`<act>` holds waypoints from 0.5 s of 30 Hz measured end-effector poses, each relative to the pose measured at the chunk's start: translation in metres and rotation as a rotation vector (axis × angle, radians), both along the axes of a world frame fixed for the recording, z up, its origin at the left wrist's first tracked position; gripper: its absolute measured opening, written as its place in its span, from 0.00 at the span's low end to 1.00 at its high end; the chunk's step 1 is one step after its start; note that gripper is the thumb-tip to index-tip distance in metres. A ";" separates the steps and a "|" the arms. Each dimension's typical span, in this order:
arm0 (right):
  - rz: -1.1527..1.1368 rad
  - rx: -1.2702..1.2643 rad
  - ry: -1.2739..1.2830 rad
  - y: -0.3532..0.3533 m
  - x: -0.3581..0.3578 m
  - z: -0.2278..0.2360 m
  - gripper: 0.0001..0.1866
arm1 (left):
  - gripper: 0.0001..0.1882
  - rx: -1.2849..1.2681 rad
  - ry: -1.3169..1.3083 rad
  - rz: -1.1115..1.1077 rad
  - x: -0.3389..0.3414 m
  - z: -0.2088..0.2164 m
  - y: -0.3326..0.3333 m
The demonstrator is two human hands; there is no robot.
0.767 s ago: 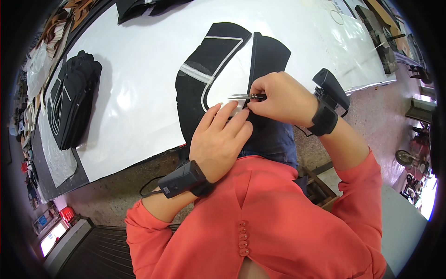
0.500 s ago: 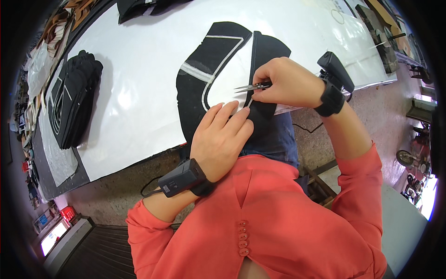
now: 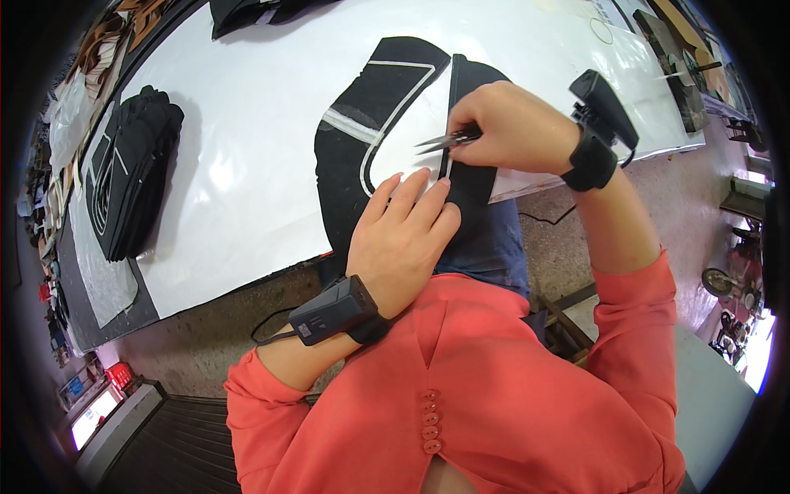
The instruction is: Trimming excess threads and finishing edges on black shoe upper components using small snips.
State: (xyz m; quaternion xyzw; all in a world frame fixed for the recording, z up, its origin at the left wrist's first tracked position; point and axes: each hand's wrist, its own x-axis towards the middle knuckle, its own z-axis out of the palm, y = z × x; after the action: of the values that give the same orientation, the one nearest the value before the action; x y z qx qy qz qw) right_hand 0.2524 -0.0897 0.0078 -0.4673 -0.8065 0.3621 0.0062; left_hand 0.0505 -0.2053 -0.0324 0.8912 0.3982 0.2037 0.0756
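Observation:
A curved black fabric piece [image 3: 341, 177] lies on the white-covered table, its inner edge lined with a narrow pale strip. My left hand [image 3: 403, 239] rests on its lower bend, fingers stretched out and pressing it down. In my right hand [image 3: 518, 128] is a small pair of snips [image 3: 440, 146], blades pointing left and slightly apart. The right fingertips also meet the inner edge of the piece's right arm, where they hide part of the strip. Whether they pinch it I cannot tell.
A thick stack of black pieces [image 3: 136, 177] with pale lines stands at the left of the white table sheet [image 3: 239, 181]. More black material [image 3: 263, 15] lies at the far edge. Clear plastic [image 3: 107, 284] hangs over the left corner, and a metal-and-wood object [image 3: 679, 70] sits far right.
My right hand has moved up along the inner edge with the snips. My left hand has slid slightly up and to the right. The black piece has barely shifted.

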 end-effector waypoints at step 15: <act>-0.032 0.023 0.082 0.000 -0.003 -0.023 0.14 | 0.16 -0.016 0.034 0.009 -0.005 0.003 -0.004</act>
State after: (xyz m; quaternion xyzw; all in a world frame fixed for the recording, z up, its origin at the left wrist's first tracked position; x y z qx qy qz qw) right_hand 0.2492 -0.0893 -0.0147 -0.4648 -0.8022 0.3714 0.0503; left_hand 0.0454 -0.2094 -0.0289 0.8921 0.4050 0.1859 0.0752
